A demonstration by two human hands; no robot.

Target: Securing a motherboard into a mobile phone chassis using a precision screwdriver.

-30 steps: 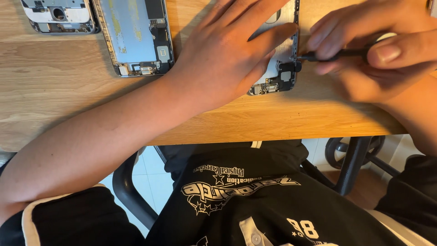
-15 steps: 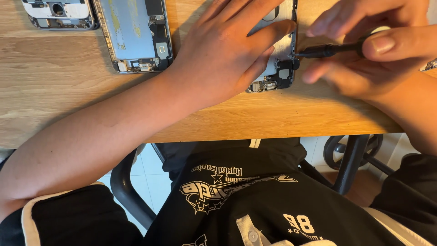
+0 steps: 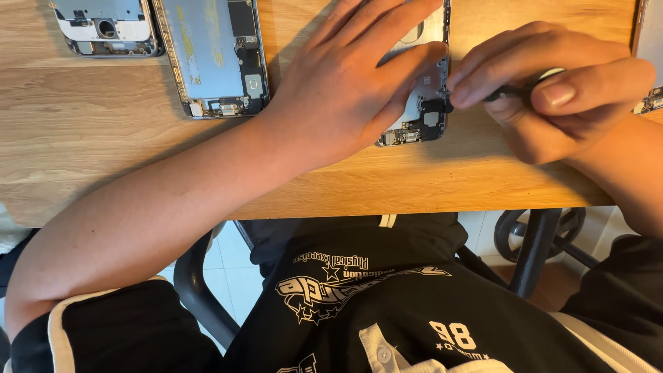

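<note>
Opened phone (image 3: 423, 114) pinned flat on table (image 3: 103, 152) by left hand (image 3: 345, 83), fingers spread. Dark screwdriver (image 3: 507, 91) pinched in right hand (image 3: 552, 97), tip at phone's edge. 2 more opened phones lie nearby.

Opened phone body and dark screwdriver, both at the hands.

An opened phone body (image 3: 423, 110) is laid flat on the wooden table, back down, and is largely covered by the flat left hand (image 3: 352, 83); only its right edge and lower end are exposed past the fingers. A pale silver inner plate, a small dark square part and a row of tiny connectors along the bottom edge are seen there. A slim dark screwdriver (image 3: 507, 91) is pinched in the fingers of the right hand (image 3: 552, 90), held nearly level, its tip brought against the right edge of the phone body, just beside the left fingertips. Most of its shaft is hidden.
</note>
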